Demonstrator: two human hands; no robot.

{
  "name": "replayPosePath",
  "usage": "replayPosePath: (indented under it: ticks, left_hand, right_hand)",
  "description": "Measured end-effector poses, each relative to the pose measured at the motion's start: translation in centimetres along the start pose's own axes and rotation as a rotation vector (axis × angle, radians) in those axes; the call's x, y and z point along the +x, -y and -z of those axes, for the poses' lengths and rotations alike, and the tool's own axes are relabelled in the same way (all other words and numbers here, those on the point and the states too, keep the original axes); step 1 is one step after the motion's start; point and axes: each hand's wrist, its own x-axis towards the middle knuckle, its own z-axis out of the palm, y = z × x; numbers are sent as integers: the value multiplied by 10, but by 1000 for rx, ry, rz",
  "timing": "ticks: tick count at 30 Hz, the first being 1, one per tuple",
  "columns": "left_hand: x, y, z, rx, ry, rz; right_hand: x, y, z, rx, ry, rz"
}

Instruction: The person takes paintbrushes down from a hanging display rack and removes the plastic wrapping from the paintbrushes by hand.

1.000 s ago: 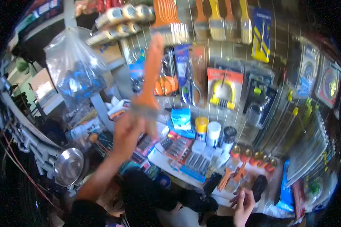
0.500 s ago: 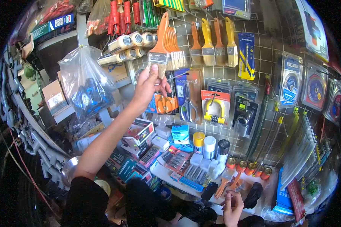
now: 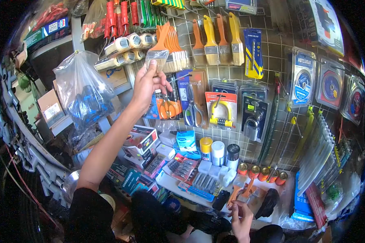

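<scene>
The fingers of the left hand (image 3: 145,87) pinch an orange-handled paintbrush (image 3: 162,39) by its bristle end, perhaps to keep the upright handle free, beside the hanging paintbrushes (image 3: 178,60). The right hand's (image 3: 241,220) fingers curl near loose paintbrushes (image 3: 233,196) on the bench (image 3: 166,182); I cannot tell whether they grip.

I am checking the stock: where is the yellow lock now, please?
The yellow lock hangs just right of centre in the head view, on a red card, between scissors on its left and a grey padlock on its right.
</scene>
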Motion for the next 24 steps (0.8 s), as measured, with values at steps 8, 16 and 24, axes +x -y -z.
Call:
replayPosePath:
  ticks: [8, 16, 24]
  left_hand:
    - [-8, -8, -9, -93, -19, -93]
    - [-4, 2, -12, -84, 32, -56]
    - [-7, 11, -14, -95, 48, -26]
  right_hand:
    - [-2, 11, -3, -112, 44, 6]
    - [-3, 8, -6, -96, 54, -37]
    - [-3, -19, -3, -157, 82, 17]
